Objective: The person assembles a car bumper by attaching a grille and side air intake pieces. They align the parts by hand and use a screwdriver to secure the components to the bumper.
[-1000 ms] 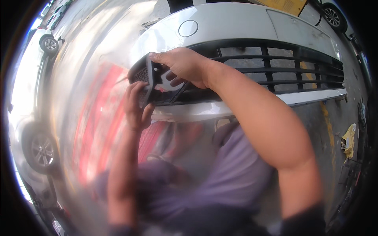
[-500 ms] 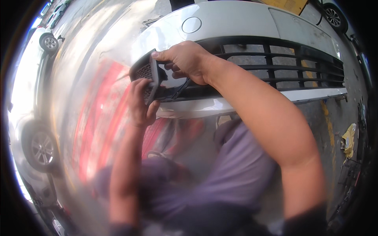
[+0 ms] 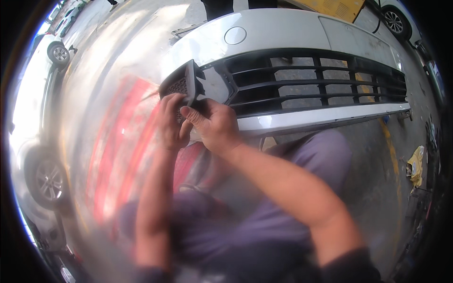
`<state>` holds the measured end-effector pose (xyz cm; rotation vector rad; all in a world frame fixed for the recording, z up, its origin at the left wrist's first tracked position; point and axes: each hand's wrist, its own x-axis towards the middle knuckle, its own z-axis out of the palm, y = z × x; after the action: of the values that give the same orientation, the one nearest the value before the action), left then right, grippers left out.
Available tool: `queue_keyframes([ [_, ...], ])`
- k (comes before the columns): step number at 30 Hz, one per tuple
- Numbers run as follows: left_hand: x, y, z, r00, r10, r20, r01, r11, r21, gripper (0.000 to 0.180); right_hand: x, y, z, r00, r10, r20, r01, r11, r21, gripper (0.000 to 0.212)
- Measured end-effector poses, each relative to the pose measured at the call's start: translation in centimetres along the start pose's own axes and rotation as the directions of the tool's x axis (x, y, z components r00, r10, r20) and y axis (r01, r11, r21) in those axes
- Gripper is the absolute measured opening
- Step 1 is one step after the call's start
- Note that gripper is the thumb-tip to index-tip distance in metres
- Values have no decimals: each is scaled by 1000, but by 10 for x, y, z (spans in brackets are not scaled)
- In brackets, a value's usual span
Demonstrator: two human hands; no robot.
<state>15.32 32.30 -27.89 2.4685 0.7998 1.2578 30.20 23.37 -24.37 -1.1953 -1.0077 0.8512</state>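
A white car bumper with a black slatted grille lies across in front of me. At its left end is a black fog lamp trim with honeycomb mesh, set against the bumper's opening. My left hand is closed round the trim's lower part, fingers on the mesh side. Beside it, my right hand pinches the trim's lower edge, thumb towards the left hand and the other fingers mostly hidden behind. The trim's lower end is covered by both hands.
Another person's dark-clothed legs stand beyond the bumper, near a yellow metal box. White cars line the left side. Red stripes show on the floor at left. A crumpled yellow wrapper lies at right.
My right hand has moved from the trim's upper edge down to its lower edge, beside my left hand. The left hand stays on the trim. The view has shifted slightly.
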Motion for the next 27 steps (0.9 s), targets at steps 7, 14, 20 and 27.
queue_keyframes([
  [7, 1, -7, 18, 998, 60, -10, -59, 994, 87, 60, 1, -2, -10, 991, -74, -110, 31, 937, -349, 45],
  [14, 5, 14, 57, 998, -24, 51, 16, 990, 137, 62, 4, -61, -59, 943, 332, 25, -194, 609, -769, 54],
  [20, 0, 6, 59, 997, -11, 81, 1, 993, 114, 65, -7, -107, -162, 936, 262, 233, 76, 494, -866, 43],
  [27, 6, 5, 56, 981, 35, 193, -66, 985, 161, 64, -1, -89, -197, 989, 119, 89, -5, 626, -780, 37],
])
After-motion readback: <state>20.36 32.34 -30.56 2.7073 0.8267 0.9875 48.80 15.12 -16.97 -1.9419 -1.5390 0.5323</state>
